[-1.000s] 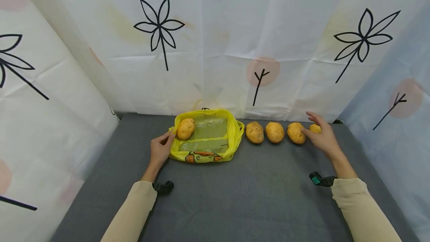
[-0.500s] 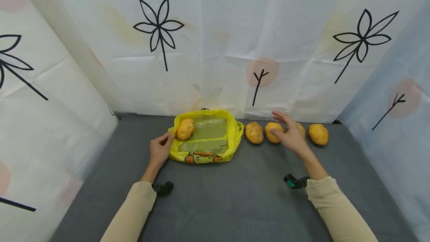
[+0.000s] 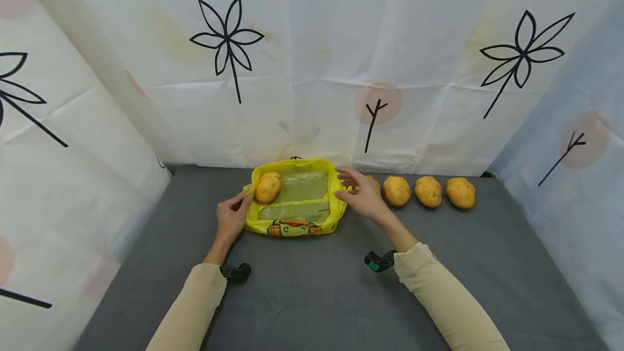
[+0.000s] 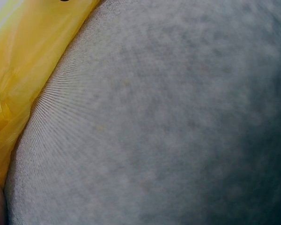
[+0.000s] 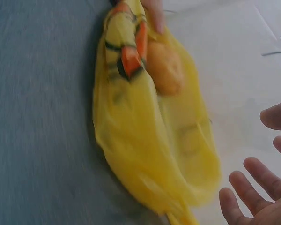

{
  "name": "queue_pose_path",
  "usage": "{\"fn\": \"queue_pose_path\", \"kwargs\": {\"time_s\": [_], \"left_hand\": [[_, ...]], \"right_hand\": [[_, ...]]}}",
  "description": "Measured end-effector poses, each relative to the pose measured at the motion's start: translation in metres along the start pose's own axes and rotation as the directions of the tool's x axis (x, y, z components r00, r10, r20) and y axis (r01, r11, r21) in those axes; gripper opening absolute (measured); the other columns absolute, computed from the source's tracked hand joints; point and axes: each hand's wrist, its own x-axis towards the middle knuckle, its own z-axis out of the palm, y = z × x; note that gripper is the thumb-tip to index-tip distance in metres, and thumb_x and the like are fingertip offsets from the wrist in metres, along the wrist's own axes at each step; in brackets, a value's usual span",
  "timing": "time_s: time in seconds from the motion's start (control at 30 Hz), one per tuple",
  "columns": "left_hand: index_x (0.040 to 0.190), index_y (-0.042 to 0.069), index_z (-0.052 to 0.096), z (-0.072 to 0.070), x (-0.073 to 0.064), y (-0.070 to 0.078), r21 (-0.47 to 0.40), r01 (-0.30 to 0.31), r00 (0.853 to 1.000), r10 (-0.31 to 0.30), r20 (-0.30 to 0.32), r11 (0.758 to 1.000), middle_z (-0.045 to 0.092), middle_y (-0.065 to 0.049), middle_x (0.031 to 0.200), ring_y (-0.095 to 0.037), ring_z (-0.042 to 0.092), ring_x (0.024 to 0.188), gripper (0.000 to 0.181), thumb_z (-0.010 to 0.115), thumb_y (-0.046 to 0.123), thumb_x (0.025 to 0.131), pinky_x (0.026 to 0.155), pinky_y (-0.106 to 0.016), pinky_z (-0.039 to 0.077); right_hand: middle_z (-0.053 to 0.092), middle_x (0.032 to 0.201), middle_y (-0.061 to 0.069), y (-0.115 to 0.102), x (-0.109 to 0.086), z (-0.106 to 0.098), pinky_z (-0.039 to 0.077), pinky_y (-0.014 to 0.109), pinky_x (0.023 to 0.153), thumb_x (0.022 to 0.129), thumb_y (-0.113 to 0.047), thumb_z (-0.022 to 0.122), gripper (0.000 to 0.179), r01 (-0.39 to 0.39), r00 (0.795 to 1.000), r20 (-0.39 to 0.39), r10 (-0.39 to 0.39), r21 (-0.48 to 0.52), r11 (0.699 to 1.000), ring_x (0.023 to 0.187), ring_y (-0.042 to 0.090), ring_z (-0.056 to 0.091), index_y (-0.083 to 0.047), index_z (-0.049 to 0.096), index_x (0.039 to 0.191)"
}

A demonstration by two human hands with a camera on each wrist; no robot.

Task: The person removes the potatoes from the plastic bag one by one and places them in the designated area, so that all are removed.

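A yellow plastic bag lies with its mouth spread wide, an orange print on its near side. Inside it, at the left end, sits one potato. My left hand pinches the bag's left rim between thumb and fingers. At the bag's right rim hovers my right hand, its fingers loosely bent with nothing between them; in the right wrist view its spread fingers stand beside the bag. Behind that hand a second potato is mostly hidden.
Three more potatoes, a left one, a middle one and a right one, continue the row on the grey tabletop. A white printed curtain hangs behind the table and at both sides.
My right hand has swept left past the row of potatoes to the bag's right rim, uncovering the rightmost potatoes. My left hand keeps its pinch on the bag.
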Motion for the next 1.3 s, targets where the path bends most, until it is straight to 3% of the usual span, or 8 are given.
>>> {"fn": "queue_pose_path", "kwargs": {"time_s": [0.33, 0.7, 1.13, 1.3], "left_hand": [[0.132, 0.002, 0.067, 0.000, 0.000, -0.003, -0.002, -0.001, 1.000, 0.001, 0.001, 1.000, 0.063, -0.013, 0.136, -0.024, 0.059, 0.127, 0.039, 0.065, 0.026, 0.102, 0.092, -0.011, 0.047], [0.132, 0.003, 0.067, 0.000, 0.000, -0.003, 0.009, 0.015, 1.000, -0.015, 0.008, 1.000, 0.063, -0.013, 0.136, -0.025, 0.058, 0.128, 0.038, 0.065, 0.026, 0.102, 0.093, -0.011, 0.047], [0.132, 0.004, 0.068, -0.001, 0.000, -0.003, 0.004, 0.006, 1.000, -0.006, 0.016, 1.000, 0.064, -0.013, 0.136, -0.025, 0.059, 0.126, 0.038, 0.065, 0.028, 0.102, 0.091, -0.011, 0.048], [0.132, -0.005, 0.065, -0.002, -0.006, 0.025, 0.007, -0.004, 0.999, 0.003, 0.036, 1.000, 0.063, -0.021, 0.134, -0.032, 0.060, 0.122, 0.035, 0.062, 0.015, 0.103, 0.088, -0.011, 0.049]], "right_hand": [[0.046, 0.148, 0.024, 0.001, 0.028, 0.060, 0.050, 0.054, 0.098, 0.099, -0.011, 0.068, 0.059, -0.087, 0.994, 0.081, 0.079, 0.095, 0.992, 0.130, 0.047, 0.048, -0.012, 0.045, 0.153], [0.041, 0.149, 0.026, 0.004, 0.054, 0.106, 0.049, 0.054, 0.098, 0.097, -0.018, 0.072, 0.066, -0.188, 0.981, 0.077, 0.176, 0.198, 0.962, 0.130, 0.044, 0.047, -0.011, 0.042, 0.155], [0.041, 0.155, 0.017, -0.001, 0.081, 0.140, 0.048, 0.052, 0.101, 0.096, -0.027, 0.075, 0.072, -0.237, 0.971, 0.036, 0.235, 0.077, 0.969, 0.138, 0.034, 0.044, -0.018, 0.040, 0.157], [0.041, 0.157, 0.011, -0.003, 0.088, 0.148, 0.047, 0.049, 0.104, 0.096, -0.031, 0.073, 0.073, -0.250, 0.968, 0.026, 0.249, 0.048, 0.967, 0.138, 0.033, 0.046, -0.019, 0.037, 0.159]]}}
